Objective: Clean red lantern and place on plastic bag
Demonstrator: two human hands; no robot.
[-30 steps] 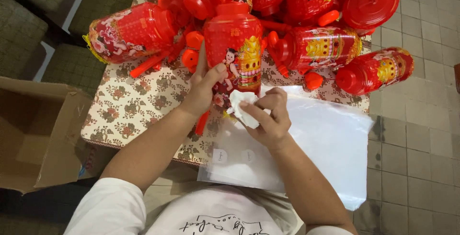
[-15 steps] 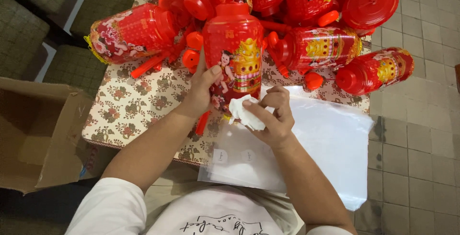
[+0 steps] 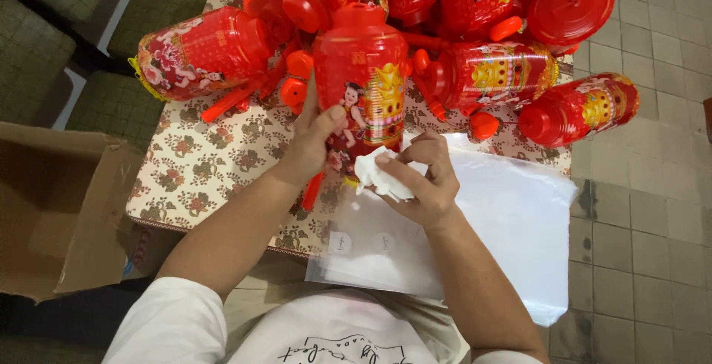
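the left hand (image 3: 311,138) is closed around the lower body of an upright red plastic lantern (image 3: 361,74), thumb across its printed figure; compared with a second ago the lantern stands a little straighter. the right hand (image 3: 419,182), at five o'clock of the lantern's base, pinches a crumpled white cloth (image 3: 374,175), now pressed nearer the base than before, which reads as wiping. at twelve o'clock lies a heap of red lanterns (image 3: 482,74) on a floral tablecloth (image 3: 200,164). clear plastic bags (image 3: 512,230) lie at four o'clock, a cardboard box (image 3: 52,208) at nine.
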